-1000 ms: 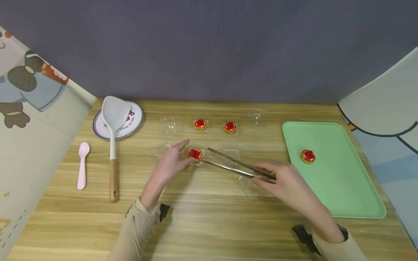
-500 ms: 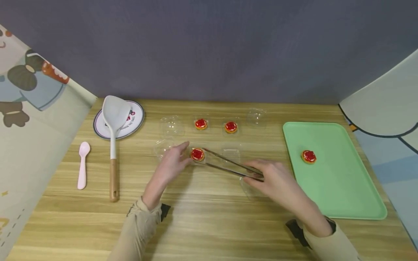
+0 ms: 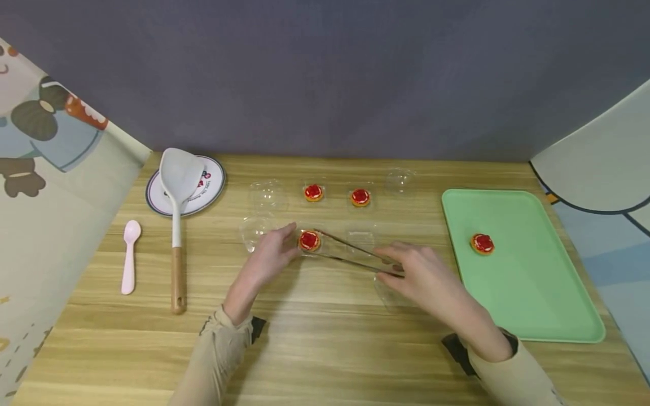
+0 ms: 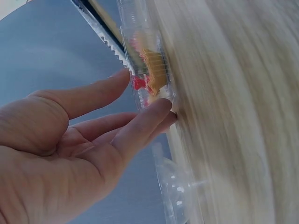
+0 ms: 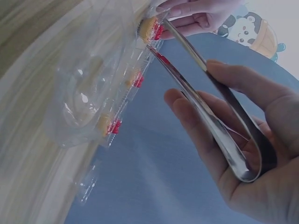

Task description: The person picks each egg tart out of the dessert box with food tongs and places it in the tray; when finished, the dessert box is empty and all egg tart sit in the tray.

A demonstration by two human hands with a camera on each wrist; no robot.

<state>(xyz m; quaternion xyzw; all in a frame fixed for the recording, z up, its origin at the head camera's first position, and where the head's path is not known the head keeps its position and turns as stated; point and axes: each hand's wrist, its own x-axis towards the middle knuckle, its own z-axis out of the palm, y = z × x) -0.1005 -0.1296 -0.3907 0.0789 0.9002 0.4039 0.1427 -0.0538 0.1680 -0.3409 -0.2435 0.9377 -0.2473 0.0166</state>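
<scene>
A red-topped tart (image 3: 310, 241) sits in a small clear plastic box (image 4: 135, 100) in the middle of the table. My left hand (image 3: 271, 255) holds that box at its left side, thumb and fingertips at its edges. In my right hand (image 3: 426, 282) I grip metal tongs (image 5: 217, 121) between thumb and fingers. Their parted tips reach to either side of the tart; whether they touch it I cannot tell. Two more tarts stand behind in clear boxes, a left one (image 3: 313, 193) and a right one (image 3: 360, 197).
At right lies a green tray (image 3: 533, 293) with one tart (image 3: 482, 244) on it. Other clear plastic pieces (image 3: 268, 195) lie around the boxes. A white turner (image 3: 176, 225) rests across a plate (image 3: 215, 189) at left, beside a pink spoon (image 3: 129, 259). A grey panel (image 3: 325, 84) rises behind.
My right hand has moved left with the tongs, bringing their tips from the tart's right side to around it. My left hand stays by the box, nearly still.
</scene>
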